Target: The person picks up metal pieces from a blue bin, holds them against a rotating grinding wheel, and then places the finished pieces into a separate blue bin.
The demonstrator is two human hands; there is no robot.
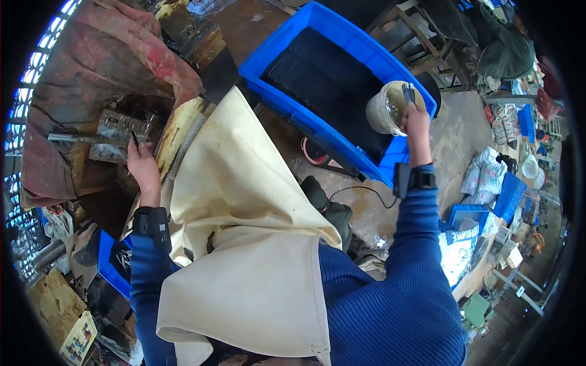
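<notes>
My left hand (143,168) is at the left, fingers closed round a thin dark piece (134,139). Just beyond it sits a wet-looking metal block (113,149), with a metal rod (68,138) sticking out to its left. My right hand (417,126) is stretched out to the far right, gripping what looks like a brush (408,93) at the mouth of a whitish bucket (379,114). Pale liquid or paste shows inside the bucket. It stands at the right end of a blue crate (293,108), which holds rows of thin black pieces (326,76).
A cream apron (238,165) covers my front and lap. Reddish stained cloth (91,67) hangs round the metal block. A second blue bin (110,262) stands by my left forearm. White bags (482,177) and blue boxes (470,216) line the right side. A dark cable (360,188) runs near my right wrist.
</notes>
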